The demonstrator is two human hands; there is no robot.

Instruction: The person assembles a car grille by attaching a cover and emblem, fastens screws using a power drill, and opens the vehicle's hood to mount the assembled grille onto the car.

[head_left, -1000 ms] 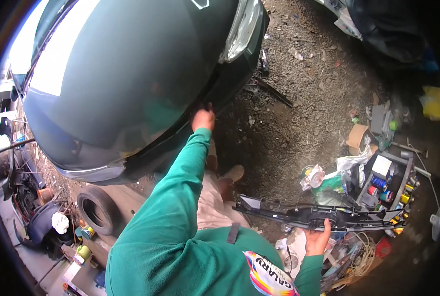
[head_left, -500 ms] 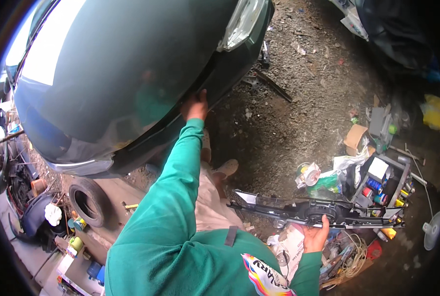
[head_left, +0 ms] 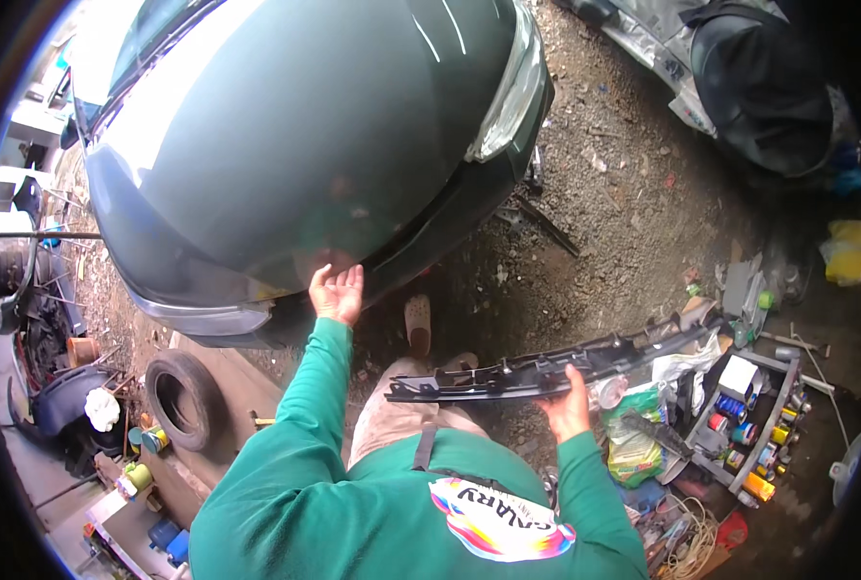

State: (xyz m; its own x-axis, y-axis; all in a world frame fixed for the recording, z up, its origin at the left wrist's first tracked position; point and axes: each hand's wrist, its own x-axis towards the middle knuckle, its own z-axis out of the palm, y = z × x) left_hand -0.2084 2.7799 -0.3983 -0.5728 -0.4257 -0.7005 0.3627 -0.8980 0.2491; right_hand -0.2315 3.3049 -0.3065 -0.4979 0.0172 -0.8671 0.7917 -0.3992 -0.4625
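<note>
My right hand point(head_left: 568, 406) grips a long black plastic car grille point(head_left: 479, 381) by its lower edge, thumb over the top. The grille lies across in front of my waist, its right end tilted up and away from me. My left hand point(head_left: 338, 293) is palm up beside the front edge of the dark green car's hood point(head_left: 286, 145), with its fingers a little bent and apart and nothing in them. Whether its fingertips touch the hood I cannot tell. Clear headlights point(head_left: 510, 92) sit at the car's front corners.
An open tool tray point(head_left: 788, 406) with cans and bottles stands at the right, near plastic bags point(head_left: 633, 449) and a coil of cord point(head_left: 696, 541). At the left lie a tire point(head_left: 185, 399) and a loose bumper point(head_left: 68, 411). Gravel point(head_left: 624, 184) covers the ground; a dark strip point(head_left: 546, 227) lies on it.
My left hand has come back from under the hood edge and turned palm up. My right hand has raised the grille, swung its right end away and brought it across my front.
</note>
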